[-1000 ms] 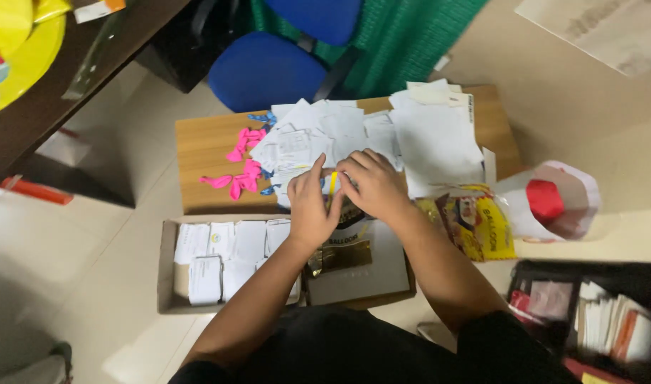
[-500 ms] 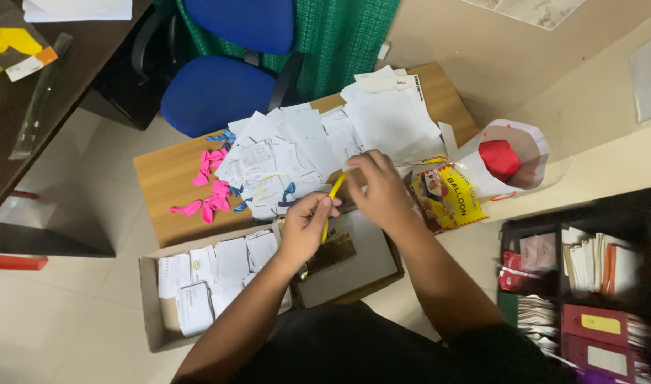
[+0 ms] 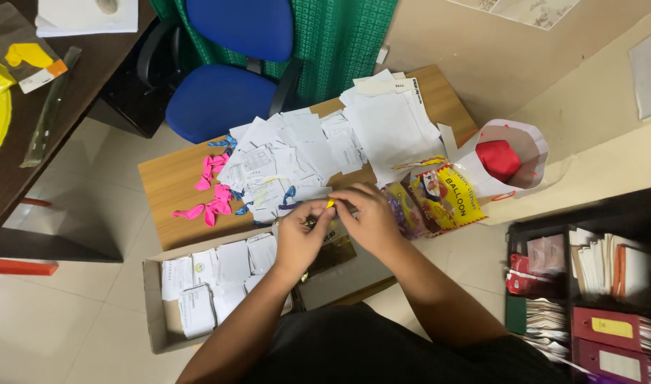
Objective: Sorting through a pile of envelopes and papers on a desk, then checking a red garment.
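Both hands meet just in front of the near edge of the low wooden table [image 3: 176, 186], over the gap between it and the cardboard box [image 3: 155, 313] on the floor. The left hand [image 3: 299, 238] and the right hand [image 3: 371, 219] are each curled shut, fingertips pinched together on a small yellow balloon [image 3: 330, 203], of which only a sliver shows between them; whether it is stretched or slack is too small to tell.

On the table, to the left, lie several uninflated pink balloons [image 3: 210, 192], with a blue one [image 3: 223, 143] further back and another blue one [image 3: 289, 195] just beside the hands. None of these looks blown up or tied, so most of the loose balloons seem untouched, and the yellow one appears to be only the one in hand. A spread of white paper slips [image 3: 297, 153] covers the middle and far right of the table; more slips sit in rows inside the box, which looks partly filled. To the right of the hands rests a yellow printed balloon packet [image 3: 443, 195], and beyond it a white paper bag [image 3: 524, 153] holding something red. A blue office chair [image 3: 226, 78] stands at the far side
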